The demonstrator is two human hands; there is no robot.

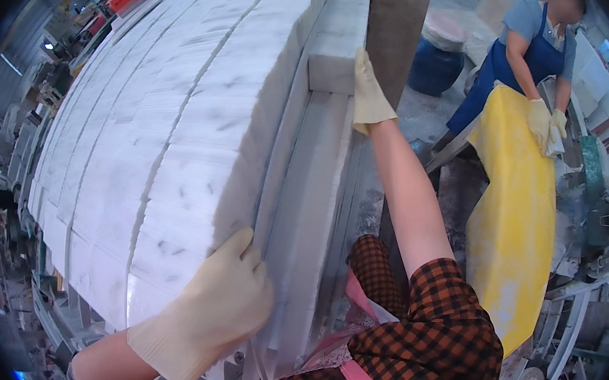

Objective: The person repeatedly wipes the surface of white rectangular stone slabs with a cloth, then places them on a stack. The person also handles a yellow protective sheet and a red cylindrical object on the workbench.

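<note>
Long rows of thin white stone tiles (pixel 190 142), packed on edge, fill the middle and left. At the near corner of the closest row is my left hand (pixel 216 301) in a cream rubber glove. Its fingers are bent and pressed together against the tiles' end; what lies under them is hidden. Farther off, my right hand (pixel 371 96), gloved alike, lies with straight fingers along the right side of a short white stone block (pixel 340 69). That block sits on a lower ledge (pixel 302 168) beside the rows. Behind it stands a brown board (pixel 399 27).
A co-worker (pixel 526 59) in a blue apron and pale gloves stands at the right, hands over a yellow sheet-covered surface (pixel 516 221). A blue barrel (pixel 436 67) is at the back right. Machinery lines the left rim.
</note>
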